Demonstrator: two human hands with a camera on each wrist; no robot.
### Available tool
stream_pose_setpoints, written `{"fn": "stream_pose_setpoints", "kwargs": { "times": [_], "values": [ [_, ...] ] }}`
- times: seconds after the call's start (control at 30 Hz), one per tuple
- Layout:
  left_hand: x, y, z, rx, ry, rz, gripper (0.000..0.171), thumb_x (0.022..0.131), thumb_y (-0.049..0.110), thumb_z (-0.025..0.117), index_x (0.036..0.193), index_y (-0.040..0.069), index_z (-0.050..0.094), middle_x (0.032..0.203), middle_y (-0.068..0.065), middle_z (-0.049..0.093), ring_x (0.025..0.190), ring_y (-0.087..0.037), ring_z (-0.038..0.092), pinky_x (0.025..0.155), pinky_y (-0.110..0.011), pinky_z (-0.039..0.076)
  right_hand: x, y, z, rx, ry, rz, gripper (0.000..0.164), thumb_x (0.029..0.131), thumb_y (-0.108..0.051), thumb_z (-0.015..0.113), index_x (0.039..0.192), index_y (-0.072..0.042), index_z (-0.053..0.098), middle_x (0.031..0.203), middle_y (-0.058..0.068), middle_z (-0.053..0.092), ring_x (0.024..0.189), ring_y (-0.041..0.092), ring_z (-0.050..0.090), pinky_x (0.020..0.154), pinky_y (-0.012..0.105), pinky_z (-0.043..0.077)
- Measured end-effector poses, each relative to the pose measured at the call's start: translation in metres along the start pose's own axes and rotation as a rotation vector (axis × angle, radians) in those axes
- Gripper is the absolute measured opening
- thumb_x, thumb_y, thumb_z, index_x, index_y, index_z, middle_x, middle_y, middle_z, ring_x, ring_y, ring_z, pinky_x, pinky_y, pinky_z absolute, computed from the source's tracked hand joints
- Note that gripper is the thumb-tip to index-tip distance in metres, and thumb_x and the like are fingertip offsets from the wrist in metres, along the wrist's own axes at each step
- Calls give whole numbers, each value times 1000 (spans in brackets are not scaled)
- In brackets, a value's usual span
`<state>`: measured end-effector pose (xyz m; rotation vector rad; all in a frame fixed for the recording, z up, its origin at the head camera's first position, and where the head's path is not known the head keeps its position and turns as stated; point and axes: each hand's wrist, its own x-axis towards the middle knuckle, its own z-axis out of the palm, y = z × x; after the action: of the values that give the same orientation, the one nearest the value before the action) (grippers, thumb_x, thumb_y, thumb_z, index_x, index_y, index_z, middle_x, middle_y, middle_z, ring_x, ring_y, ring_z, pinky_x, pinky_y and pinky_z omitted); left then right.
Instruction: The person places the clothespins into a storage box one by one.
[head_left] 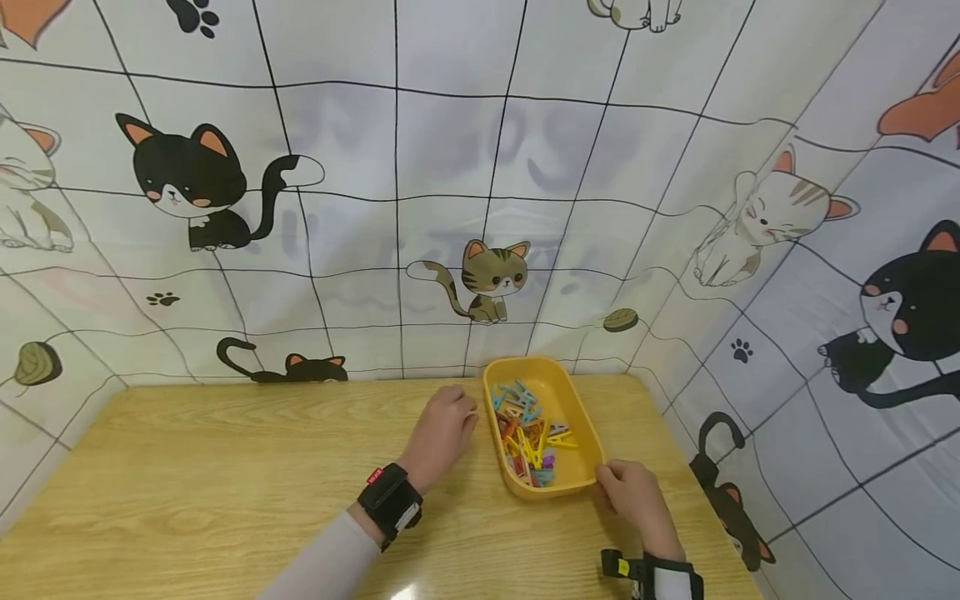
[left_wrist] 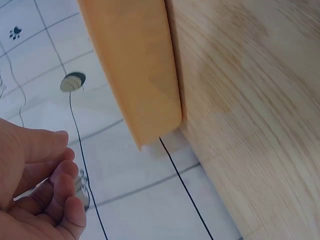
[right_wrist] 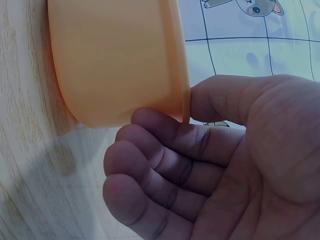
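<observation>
A yellow plastic tray [head_left: 585,417] with rounded corners sits toward the back right of the wooden table. Small clothespins [head_left: 528,433] in blue, yellow, red, orange and purple lie heaped in it, mostly along its left side. My right hand [head_left: 633,500] pinches the tray's rim at the near right corner; in the right wrist view the thumb [right_wrist: 220,97] lies on the rim and the index finger is against the outer wall. Just left of the tray is my left hand [head_left: 442,433], apart from its wall. Its fingers [left_wrist: 65,185] are loosely bent, with nothing between them.
The light wooden table [head_left: 247,467] extends to the left of the tray. A white cloth [head_left: 345,233] printed with cats and grid lines hangs close behind the table and along its right side. Each wrist wears a black strapped device [head_left: 390,502].
</observation>
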<state>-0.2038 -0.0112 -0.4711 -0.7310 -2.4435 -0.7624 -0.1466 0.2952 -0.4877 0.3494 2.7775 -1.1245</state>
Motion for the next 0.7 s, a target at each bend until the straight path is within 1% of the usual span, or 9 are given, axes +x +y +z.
{"fn": "stream_pose_setpoints", "kwargs": {
  "times": [0.13,0.3,0.43,0.5,0.6,0.7],
  "values": [
    [-7,-5,-10,-13,26,-44,6,90,2,78,96,1,76,87,-4,58,80,-18,55,72,-32,50,1,0,-1,-9,-5,10,34,105,-21,50,81,-2,64,67,3,53,65,18,50,59,31,40],
    [-18,-12,-20,1,62,-107,12,89,7,80,98,0,76,90,-7,62,82,-21,58,74,-35,51,0,0,-3,-17,-8,13,35,105,-21,50,81,-1,64,67,3,53,66,19,51,60,31,40],
    [-29,-19,-25,21,86,-166,18,89,10,81,102,-2,76,90,-8,63,83,-23,59,74,-37,52,-1,2,-6,-45,-10,10,34,105,-22,51,80,-2,63,67,3,53,65,19,50,59,31,39],
    [-34,-22,-28,22,93,-194,20,90,9,81,104,-3,76,91,-9,63,85,-24,59,74,-38,52,-3,3,-9,-78,-1,1,35,105,-22,52,78,-3,62,66,3,53,64,19,50,58,31,39],
    [-43,-26,-34,27,108,-231,22,91,9,79,108,-4,75,94,-12,64,89,-26,61,75,-39,53,-5,3,-14,-147,30,-36,33,102,-22,56,76,-5,62,64,2,49,62,18,48,57,31,37],
    [-52,-30,-42,36,138,-248,24,91,8,78,111,-5,74,97,-15,65,91,-29,62,75,-41,55,-10,-1,-20,-212,71,-72,31,100,-22,58,76,-5,63,63,2,47,61,19,46,56,32,35]
  ]
}}
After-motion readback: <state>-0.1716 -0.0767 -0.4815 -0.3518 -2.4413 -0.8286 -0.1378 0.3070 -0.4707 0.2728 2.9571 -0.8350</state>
